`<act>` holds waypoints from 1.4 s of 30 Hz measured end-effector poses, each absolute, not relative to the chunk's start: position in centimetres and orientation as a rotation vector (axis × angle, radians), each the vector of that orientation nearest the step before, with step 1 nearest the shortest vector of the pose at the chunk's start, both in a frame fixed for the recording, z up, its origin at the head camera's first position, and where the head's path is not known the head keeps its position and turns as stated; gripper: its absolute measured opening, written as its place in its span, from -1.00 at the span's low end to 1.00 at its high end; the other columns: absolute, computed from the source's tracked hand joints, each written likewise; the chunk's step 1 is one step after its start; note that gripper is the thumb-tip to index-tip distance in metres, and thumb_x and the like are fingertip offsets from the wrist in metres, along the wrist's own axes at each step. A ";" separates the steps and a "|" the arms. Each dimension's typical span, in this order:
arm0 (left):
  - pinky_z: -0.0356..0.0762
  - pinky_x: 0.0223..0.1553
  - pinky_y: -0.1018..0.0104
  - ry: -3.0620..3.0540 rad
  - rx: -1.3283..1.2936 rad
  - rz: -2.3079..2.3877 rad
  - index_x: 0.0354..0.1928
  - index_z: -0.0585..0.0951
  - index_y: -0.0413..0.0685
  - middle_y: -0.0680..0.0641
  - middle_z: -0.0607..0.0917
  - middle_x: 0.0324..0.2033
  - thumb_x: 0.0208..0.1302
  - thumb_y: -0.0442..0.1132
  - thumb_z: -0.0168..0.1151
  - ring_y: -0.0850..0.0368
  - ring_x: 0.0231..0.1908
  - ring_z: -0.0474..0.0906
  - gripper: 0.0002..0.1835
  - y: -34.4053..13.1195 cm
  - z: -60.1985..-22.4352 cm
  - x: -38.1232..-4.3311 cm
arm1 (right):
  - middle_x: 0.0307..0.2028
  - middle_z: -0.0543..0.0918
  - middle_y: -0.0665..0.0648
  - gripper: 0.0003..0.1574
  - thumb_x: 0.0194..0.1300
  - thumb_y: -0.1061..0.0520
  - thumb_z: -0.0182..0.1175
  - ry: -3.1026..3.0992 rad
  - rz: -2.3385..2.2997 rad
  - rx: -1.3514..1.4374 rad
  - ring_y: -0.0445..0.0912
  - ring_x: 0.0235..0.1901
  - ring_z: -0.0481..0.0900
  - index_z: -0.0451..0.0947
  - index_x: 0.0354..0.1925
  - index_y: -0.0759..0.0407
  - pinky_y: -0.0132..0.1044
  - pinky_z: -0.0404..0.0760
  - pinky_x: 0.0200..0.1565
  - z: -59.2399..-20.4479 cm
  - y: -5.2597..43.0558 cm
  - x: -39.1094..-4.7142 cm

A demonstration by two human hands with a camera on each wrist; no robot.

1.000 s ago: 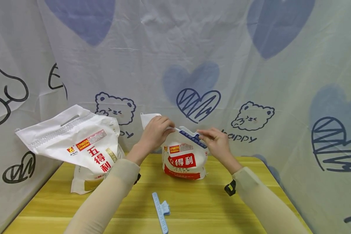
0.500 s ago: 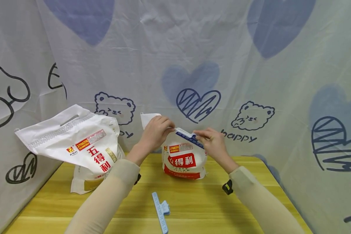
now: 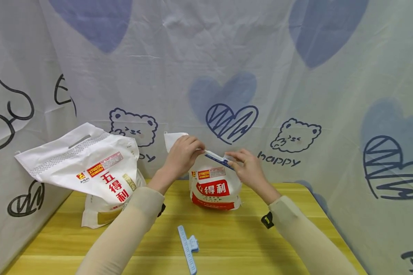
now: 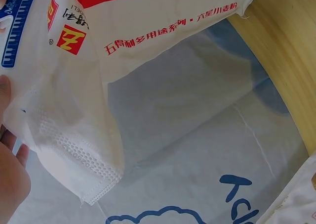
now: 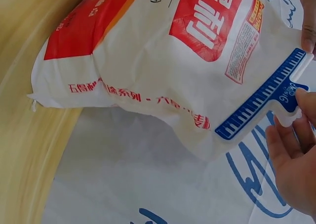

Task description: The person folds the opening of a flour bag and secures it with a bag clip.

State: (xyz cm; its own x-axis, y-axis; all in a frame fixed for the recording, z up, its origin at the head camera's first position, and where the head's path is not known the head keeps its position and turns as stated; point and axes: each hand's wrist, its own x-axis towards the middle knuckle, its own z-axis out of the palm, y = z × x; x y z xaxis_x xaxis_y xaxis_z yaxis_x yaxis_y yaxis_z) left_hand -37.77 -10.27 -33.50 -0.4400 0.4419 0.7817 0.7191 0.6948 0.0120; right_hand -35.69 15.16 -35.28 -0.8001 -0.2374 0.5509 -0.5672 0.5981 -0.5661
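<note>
A white flour bag [image 3: 214,195] with red print stands at the back middle of the table, its top gathered and folded. My left hand [image 3: 181,156] pinches that top edge, and a white corner sticks out to its left. My right hand [image 3: 250,168] pinches the handle of a dark blue bag clip [image 5: 264,94] with thumb and fingers. In the right wrist view the clip's long bar lies across the bag's upper part, below the fold. The left wrist view shows the bag's loose perforated corner [image 4: 84,159] hanging beside my left fingers.
A second, larger flour bag [image 3: 114,162] stands at the left, its handle top flopped over leftward. A light blue bag clip [image 3: 187,250] lies near the front of the wooden table [image 3: 234,244]. A patterned cloth [image 3: 179,76] hangs behind and at both sides.
My right hand has shifted slightly left with the dark blue clip, bringing the clip's bar closer to my left fingers. My left hand keeps its hold on the bag's top.
</note>
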 end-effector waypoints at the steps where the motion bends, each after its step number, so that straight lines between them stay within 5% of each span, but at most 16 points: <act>1: 0.57 0.10 0.11 -2.101 -0.885 -0.443 -0.17 0.72 -0.10 -0.03 0.74 -0.22 0.39 -0.28 0.39 0.00 -0.13 0.62 -0.94 -10.3 -33.5 -37.8 | -0.11 0.63 0.11 -0.64 0.41 0.25 0.34 -2.404 1.079 0.646 0.09 0.05 0.68 0.71 0.15 0.13 -0.07 0.75 0.02 -35.3 15.1 -35.7; 24: 0.39 0.41 -0.01 -1.994 -0.822 -0.521 0.09 0.70 -0.19 -0.17 0.72 0.12 0.32 -0.31 0.44 -0.14 0.24 0.55 -0.68 -12.1 -34.7 -36.2 | 0.26 0.62 0.15 -0.53 0.46 0.23 0.27 -2.130 1.358 0.671 0.05 0.26 0.55 0.60 0.30 0.19 0.03 0.58 0.29 -36.7 14.4 -34.6; 42: 0.37 0.38 -0.15 -1.814 -0.618 -0.642 0.16 0.65 -0.26 -0.23 0.65 0.24 0.23 -0.33 0.47 -0.31 0.26 0.52 -0.55 -15.4 -37.2 -32.9 | 0.32 0.59 0.04 -0.50 0.47 0.21 0.27 -1.975 1.407 0.637 -0.07 0.32 0.51 0.58 0.33 0.08 -0.02 0.51 0.36 -36.8 12.8 -32.6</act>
State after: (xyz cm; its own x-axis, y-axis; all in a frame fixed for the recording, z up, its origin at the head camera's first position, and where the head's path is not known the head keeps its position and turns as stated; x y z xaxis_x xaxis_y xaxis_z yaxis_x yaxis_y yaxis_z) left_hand -32.85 -15.43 -37.25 -0.3011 0.1077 0.9475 0.6801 0.7208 0.1342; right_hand -32.58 12.80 -36.81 -0.6889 -0.0286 0.7243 -0.6940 0.3147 -0.6476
